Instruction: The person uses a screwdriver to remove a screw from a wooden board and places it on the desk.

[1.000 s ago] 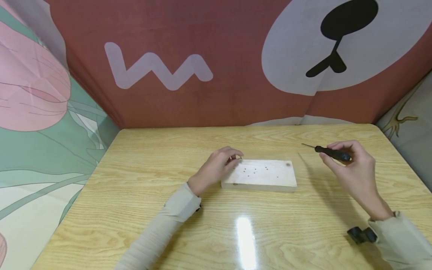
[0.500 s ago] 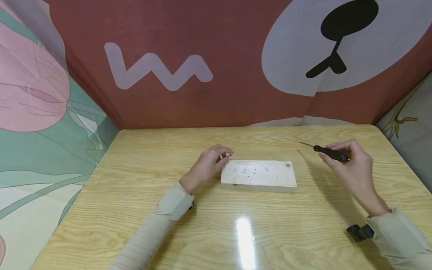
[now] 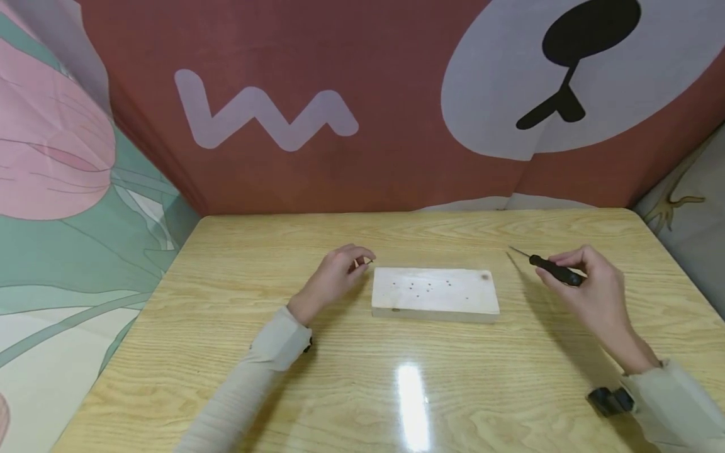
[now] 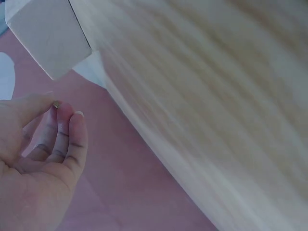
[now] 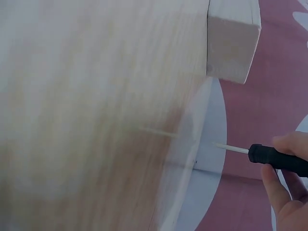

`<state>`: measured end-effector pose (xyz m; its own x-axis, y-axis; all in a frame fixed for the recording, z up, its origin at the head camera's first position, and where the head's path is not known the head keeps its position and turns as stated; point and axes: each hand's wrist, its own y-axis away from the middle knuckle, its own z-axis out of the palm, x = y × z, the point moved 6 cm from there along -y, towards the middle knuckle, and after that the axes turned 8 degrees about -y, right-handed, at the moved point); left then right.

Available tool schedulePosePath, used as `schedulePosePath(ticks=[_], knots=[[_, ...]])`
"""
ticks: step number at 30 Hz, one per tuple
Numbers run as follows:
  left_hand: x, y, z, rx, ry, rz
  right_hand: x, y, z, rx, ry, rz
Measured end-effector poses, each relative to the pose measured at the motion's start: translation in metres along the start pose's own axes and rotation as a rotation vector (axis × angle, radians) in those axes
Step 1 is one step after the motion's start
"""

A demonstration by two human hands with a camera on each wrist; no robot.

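Note:
My left hand [image 3: 333,274] is just left of the wooden block [image 3: 433,292], pinching a small screw [image 4: 57,104] between thumb and fingertips. Only its brassy end shows in the left wrist view; the rest is hidden by the fingers. The pale block lies flat, with several small dark holes in its top face. Off to the right of the block, my right hand [image 3: 595,296] holds a screwdriver [image 3: 557,270] by its black handle. Its thin metal shaft [image 5: 232,148] points left toward the block, above the table and apart from the block.
The wood-grain table [image 3: 255,371] has a glossy top that reflects a bright light. A reddish-brown printed cloth [image 3: 283,176] stands along its back edge, with patterned cloths at the left and right sides. A black wrist camera [image 3: 610,401] sits below the right sleeve.
My left hand has moved left, from over the block's left end to beside it, still pinching the screw. The right hand with the screwdriver has shifted only slightly; the block stays in place.

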<state>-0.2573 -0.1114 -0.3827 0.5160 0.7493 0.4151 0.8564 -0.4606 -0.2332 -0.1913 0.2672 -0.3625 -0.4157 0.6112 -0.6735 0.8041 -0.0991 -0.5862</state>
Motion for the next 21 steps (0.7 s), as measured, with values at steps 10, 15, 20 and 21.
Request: schedulePosePath(ticks=[10,15,20,21], knots=[[-0.011,0.006,-0.005,-0.038,-0.041,-0.021,-0.006,0.015,-0.005,-0.074,0.065,-0.075],[-0.016,0.008,-0.007,-0.041,-0.059,-0.021,-0.002,0.019,-0.008,-0.116,0.073,-0.040],[-0.019,0.009,-0.008,-0.054,-0.050,-0.017,0.007,0.018,-0.017,-0.136,0.096,0.052],[-0.020,0.010,-0.008,-0.057,-0.048,-0.017,0.009,0.018,-0.020,-0.138,0.108,0.065]])
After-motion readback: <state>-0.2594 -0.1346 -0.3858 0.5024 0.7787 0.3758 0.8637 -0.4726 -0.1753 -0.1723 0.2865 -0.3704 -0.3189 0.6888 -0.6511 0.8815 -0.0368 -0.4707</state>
